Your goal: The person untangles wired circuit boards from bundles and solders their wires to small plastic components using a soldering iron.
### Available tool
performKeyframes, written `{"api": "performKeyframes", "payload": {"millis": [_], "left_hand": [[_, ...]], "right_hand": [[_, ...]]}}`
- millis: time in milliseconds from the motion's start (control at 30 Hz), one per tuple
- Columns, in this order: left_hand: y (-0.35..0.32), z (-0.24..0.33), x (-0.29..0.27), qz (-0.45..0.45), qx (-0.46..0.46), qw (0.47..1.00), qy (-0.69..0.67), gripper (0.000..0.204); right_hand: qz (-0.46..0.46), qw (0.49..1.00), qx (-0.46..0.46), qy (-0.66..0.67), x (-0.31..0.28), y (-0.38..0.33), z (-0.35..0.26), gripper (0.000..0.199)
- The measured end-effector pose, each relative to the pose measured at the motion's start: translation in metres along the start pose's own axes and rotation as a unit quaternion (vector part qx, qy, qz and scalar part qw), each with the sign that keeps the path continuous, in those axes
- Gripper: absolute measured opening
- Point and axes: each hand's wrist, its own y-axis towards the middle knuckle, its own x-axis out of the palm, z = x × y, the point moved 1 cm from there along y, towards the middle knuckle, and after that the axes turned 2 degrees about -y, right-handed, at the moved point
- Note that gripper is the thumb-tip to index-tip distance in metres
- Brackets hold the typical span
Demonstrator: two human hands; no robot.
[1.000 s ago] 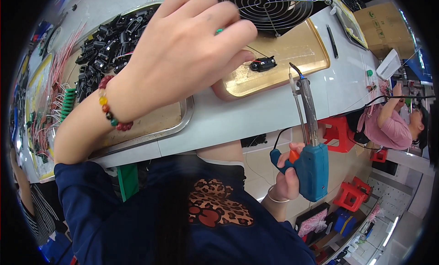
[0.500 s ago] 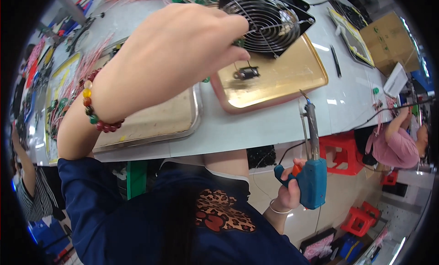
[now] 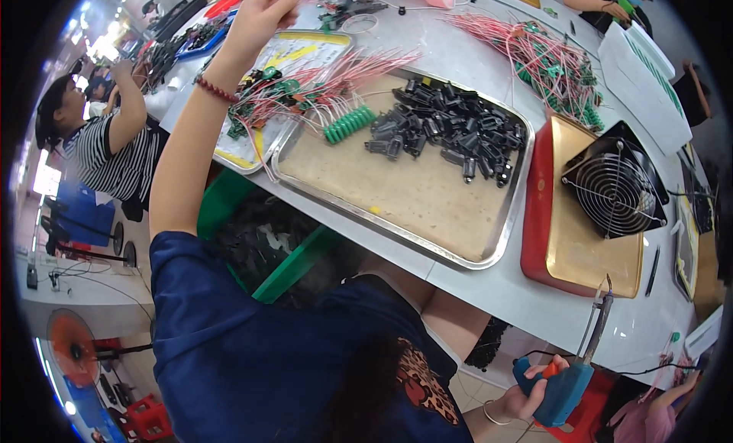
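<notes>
Bright indoor light; blown-out patches upper L + along L edge. Sheen on gold tray [image 3: 580, 240] & white desk [image 3: 496, 292]. Green bin [image 3: 296, 266] interior shadowed. Heavy fisheye bend, black vignette at rim; bkgd soft far L.

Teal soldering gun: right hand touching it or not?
Touching. The head view shows the right hand with its fingers curled around the handle of the teal soldering gun, no gap between them.
</notes>
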Motion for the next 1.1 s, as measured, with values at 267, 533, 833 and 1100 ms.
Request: {"api": "performKeyframes", "payload": {"millis": [267, 533, 833, 1100], "left_hand": [[-0.093, -0.089, -0.103, 0.032, -0.183, 0.884, 0.430, 0.028], [-0.095, -0.031, -0.054, 0.055, 0.025, 0.682, 0.729, 0.029], [-0.132, 0.005, 0.108, -0.251, 0.107, 0.907, 0.322, 0.023], [-0.147, 0.014, 0.125, -0.256, 0.099, 0.919, 0.284, 0.019]], "right_hand": [[0.001, 1.000, -0.002, -0.013, 0.010, 0.004, 0.000, 0.050], [-0.008, 1.000, 0.001, -0.018, 0.017, 0.004, -0.004, 0.049], [0.005, 1.000, -0.010, -0.022, 0.012, 0.000, -0.006, 0.049], [0.001, 1.000, -0.003, 0.009, 0.001, -0.002, -0.001, 0.047]]}}
